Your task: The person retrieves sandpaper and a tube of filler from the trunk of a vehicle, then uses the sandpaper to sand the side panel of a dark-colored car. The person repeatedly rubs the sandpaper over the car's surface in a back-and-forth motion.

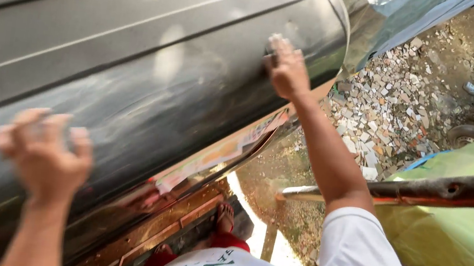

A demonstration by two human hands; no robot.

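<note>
The right hand [287,67] presses flat on the dark glossy curved metal panel [136,65], the left hand [45,150], half-curled and empty, hovering at seven o'clock.

**Head count at the black panel**

Two hands are up: one left hand [45,153], blurred, its fingers [75,133] spread before the panel, and one right hand [287,69] laid against it. One large dark metal panel [106,61] fills the view, crossed by three long raised ribs. One paper strip [222,149] lies along its lower edge. One dark pole [443,190] crosses at right. One green tarp [466,242] lies below it. One sandalled foot [226,217] shows clearly. The broken tile pieces [387,104] on the ground are too many to count.
</note>
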